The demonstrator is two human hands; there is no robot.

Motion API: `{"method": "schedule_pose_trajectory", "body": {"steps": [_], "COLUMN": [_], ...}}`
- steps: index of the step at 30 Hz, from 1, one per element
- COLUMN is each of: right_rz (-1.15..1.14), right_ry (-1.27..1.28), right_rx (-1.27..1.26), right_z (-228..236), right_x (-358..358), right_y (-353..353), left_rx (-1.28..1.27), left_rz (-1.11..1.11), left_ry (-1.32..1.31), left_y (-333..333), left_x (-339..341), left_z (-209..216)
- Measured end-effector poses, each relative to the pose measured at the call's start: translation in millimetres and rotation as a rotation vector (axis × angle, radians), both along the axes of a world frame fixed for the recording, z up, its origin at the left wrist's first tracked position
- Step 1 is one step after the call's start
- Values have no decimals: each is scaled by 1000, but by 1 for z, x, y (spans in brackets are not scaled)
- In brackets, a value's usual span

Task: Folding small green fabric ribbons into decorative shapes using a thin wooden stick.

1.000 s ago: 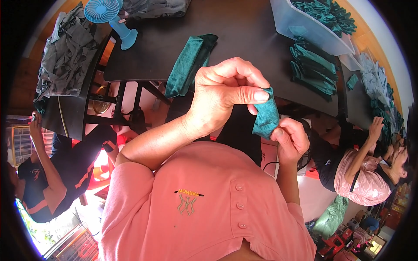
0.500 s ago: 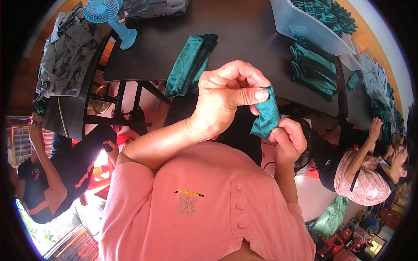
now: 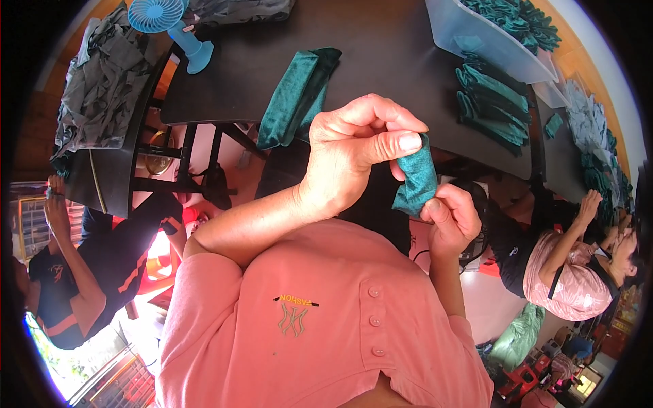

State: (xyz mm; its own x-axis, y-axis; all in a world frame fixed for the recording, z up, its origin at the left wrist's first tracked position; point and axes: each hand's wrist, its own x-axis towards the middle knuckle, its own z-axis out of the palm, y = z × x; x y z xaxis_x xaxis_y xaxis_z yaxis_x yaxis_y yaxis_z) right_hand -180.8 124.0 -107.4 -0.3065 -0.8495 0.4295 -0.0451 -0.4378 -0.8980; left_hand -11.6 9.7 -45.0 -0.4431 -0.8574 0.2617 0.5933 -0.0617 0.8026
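Between my two hands, above my lap, is a small tube-like piece of dark green velvet fabric (image 3: 416,178). My left hand (image 3: 360,153) pinches its upper end between thumb and curled fingers. Lower and to the right, my right hand (image 3: 452,216) grips the bottom corner between thumb and index finger. The inside of the piece is hidden. Just beyond my left hand, a folded strip of the same green velvet (image 3: 289,102) hangs over the near edge of the dark table (image 3: 381,47).
Stacked green velvet pieces (image 3: 491,105) lie at the table's right, near a clear plastic bin (image 3: 469,41) full of green fabric. A blue fan (image 3: 194,51) stands at the far left by grey cloth (image 3: 102,88). Co-workers sit left (image 3: 75,272) and right (image 3: 571,272).
The view has shifted very slightly. My left index fingertip reaches a little further over the top of the velvet piece; both hands keep their grip.
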Motion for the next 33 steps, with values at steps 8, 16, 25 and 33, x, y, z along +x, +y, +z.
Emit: {"method": "schedule_pose_trajectory", "body": {"steps": [8, 16, 25, 33], "right_rz": [27, 82, 322, 685], "right_ry": [21, -126, -523, -892], "right_rx": [0, 93, 213, 252], "right_z": [1, -6, -9, -21], "right_x": [-1, -1, 8, 9], "right_y": [0, 3, 3, -1], "left_rx": [16, 93, 99, 65], "left_rz": [-28, -54, -71, -54], "left_ry": [41, 9, -31, -39], "left_y": [-2, 3, 7, 10], "left_x": [1, -3, -4, -7], "left_z": [-4, -3, -4, -4]}}
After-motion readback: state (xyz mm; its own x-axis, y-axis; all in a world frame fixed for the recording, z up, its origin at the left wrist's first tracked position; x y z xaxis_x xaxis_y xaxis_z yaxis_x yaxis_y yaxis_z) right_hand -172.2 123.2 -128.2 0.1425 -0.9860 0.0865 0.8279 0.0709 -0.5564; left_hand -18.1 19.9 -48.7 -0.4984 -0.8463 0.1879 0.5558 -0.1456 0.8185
